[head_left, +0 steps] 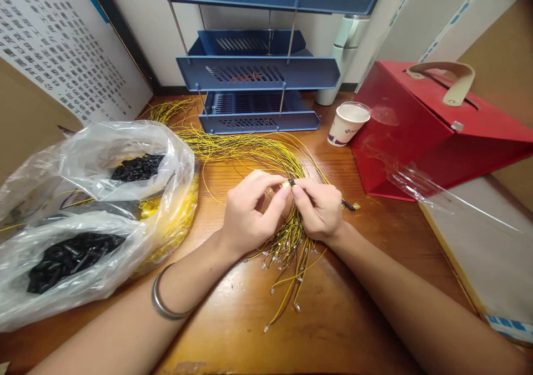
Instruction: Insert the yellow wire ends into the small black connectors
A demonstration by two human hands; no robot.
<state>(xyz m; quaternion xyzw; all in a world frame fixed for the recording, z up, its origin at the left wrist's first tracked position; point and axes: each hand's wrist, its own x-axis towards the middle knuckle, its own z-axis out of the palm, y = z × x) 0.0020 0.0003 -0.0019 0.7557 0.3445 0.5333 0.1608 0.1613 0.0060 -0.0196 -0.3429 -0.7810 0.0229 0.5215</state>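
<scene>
My left hand [256, 211] is closed in a pinch on a small yellow piece [285, 185]. Against it, the fingertips of my right hand [320, 206] grip a small black piece [291, 182]. The two pieces meet between my thumbs, and the fingers partly cover them. Beneath both hands runs a bundle of thin yellow and black wires [250, 145], whose loose ends carry small clear tips [297, 307]. Just right of my right hand lies a black part with a yellow end [350, 206].
Clear plastic bags [95, 192] at left hold small black parts [75, 258] and yellow ones [179, 214]. A blue tiered rack [258, 75] stands behind the wires. Toward the right are a paper cup [347, 125], a pale bottle [339, 64] and a red box [400, 125].
</scene>
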